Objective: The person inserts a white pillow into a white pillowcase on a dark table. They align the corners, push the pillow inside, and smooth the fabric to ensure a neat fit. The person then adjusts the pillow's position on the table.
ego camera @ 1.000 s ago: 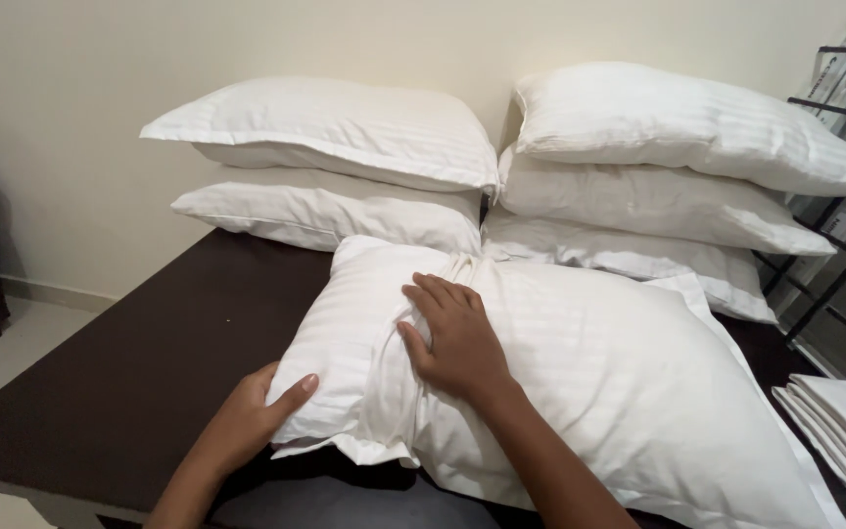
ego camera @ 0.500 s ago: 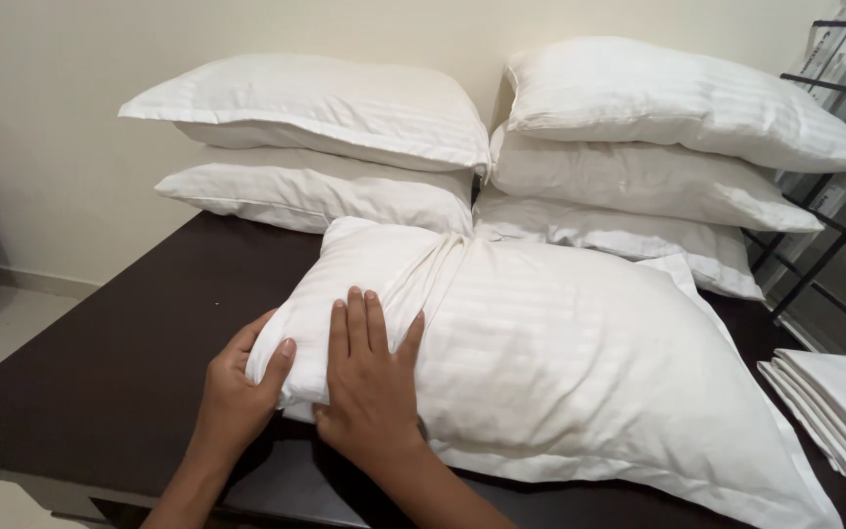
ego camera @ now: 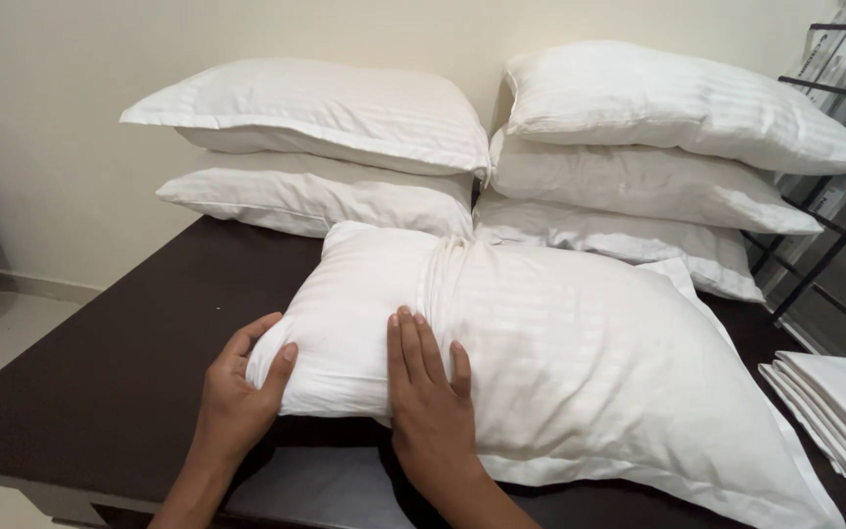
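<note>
A white striped pillow (ego camera: 560,353) lies on the dark table (ego camera: 119,372) in front of me, partly inside its pillowcase, whose edge is bunched in a ridge across the left part. My left hand (ego camera: 239,394) cups the bare left end of the pillow, thumb on top. Flat on the pillow's front, just right of that end, rests my right hand (ego camera: 431,402), fingers together and pointing away from me.
Two pillows (ego camera: 315,157) are stacked at the back left against the wall, and three pillows (ego camera: 658,157) at the back right. Folded white pillowcases (ego camera: 839,407) lie in a stack at the right edge. A black metal rack (ego camera: 834,216) stands on the right.
My right hand slid from the pillow's middle down to its near left front. My left hand moved up onto the pillow's left end. The pillow shifted slightly.
</note>
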